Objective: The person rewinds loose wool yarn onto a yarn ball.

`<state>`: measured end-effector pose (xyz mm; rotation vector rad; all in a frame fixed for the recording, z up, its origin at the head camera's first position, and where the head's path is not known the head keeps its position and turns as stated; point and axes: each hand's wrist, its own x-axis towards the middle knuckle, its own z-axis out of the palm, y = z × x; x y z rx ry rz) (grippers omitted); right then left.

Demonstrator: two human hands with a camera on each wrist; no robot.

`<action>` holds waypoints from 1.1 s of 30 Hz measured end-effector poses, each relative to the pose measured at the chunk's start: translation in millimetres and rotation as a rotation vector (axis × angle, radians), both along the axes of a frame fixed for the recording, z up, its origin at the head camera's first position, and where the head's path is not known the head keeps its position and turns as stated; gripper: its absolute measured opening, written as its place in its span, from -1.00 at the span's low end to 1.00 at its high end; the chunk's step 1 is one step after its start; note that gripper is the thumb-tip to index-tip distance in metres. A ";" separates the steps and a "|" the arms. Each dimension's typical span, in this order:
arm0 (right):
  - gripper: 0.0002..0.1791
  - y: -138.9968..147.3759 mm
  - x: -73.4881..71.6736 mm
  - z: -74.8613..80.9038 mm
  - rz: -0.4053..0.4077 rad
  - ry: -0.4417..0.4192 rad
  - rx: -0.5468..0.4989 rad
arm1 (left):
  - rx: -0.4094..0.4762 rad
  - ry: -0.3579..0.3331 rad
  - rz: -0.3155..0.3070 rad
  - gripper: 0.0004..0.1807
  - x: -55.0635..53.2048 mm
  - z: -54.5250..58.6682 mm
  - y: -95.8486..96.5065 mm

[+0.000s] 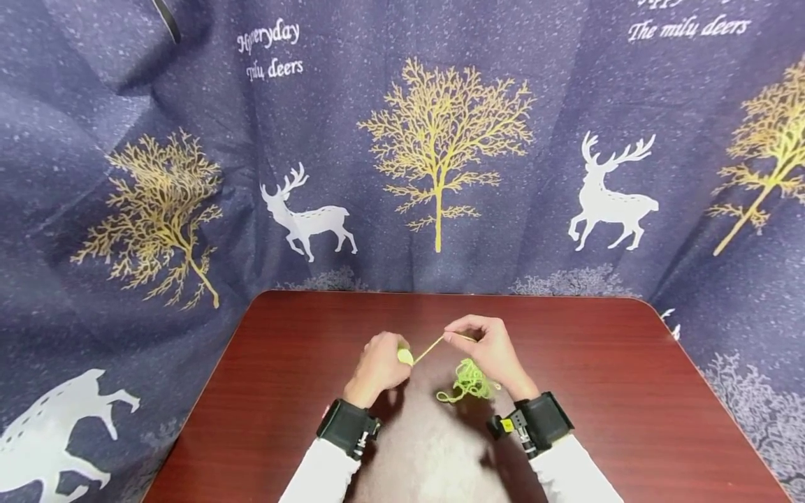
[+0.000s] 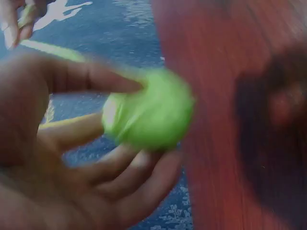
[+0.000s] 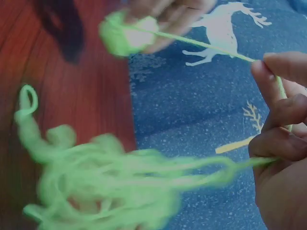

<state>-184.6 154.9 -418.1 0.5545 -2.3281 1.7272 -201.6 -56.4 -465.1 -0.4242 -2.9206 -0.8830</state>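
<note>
My left hand (image 1: 379,365) grips a small ball of light green yarn (image 2: 156,110), thumb on one side and fingers on the other. From that ball a taut strand (image 3: 206,45) runs up to my right hand (image 1: 493,351), which pinches it between thumb and forefinger. The strand passes on through the right hand's curled fingers. Below the right hand, a loose tangle of the same yarn (image 1: 470,381) hangs by a strand, with a loop sticking out at one side. In the left wrist view the ball is blurred.
A reddish-brown wooden table (image 1: 283,391) lies under both hands. Behind it hangs a dark blue curtain (image 1: 490,265) printed with white deer and yellow trees. Black straps with small devices (image 1: 348,429) sit on both wrists.
</note>
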 end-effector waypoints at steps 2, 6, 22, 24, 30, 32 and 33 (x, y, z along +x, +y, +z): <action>-0.86 2.3 -2.1 1.3 -0.007 -0.018 -0.028 | 0.042 -0.103 -0.155 -0.70 1.0 1.6 -3.3; -0.83 5.3 -7.6 0.9 -0.040 -0.045 -0.073 | 0.395 -0.326 -0.490 -0.66 5.4 4.8 -6.5; -0.85 -6.9 -6.0 -14.8 -0.018 -0.065 -0.108 | 1.182 -0.122 -0.591 -0.55 11.4 29.2 5.6; -0.88 -10.7 -2.2 -16.8 -0.016 -0.054 -0.087 | 1.238 -0.081 -0.494 -0.53 10.1 31.7 8.0; -0.92 -22.2 11.9 -14.2 -0.016 -0.012 0.025 | 1.199 0.020 -0.141 -0.56 -1.4 24.9 12.8; -0.93 -24.2 15.8 -10.5 -0.020 0.004 0.063 | 1.121 0.081 -0.059 -0.58 -4.9 19.3 13.6; -0.93 -24.9 17.1 -8.7 -0.021 0.013 0.074 | 1.072 0.117 -0.029 -0.59 -6.1 16.1 13.8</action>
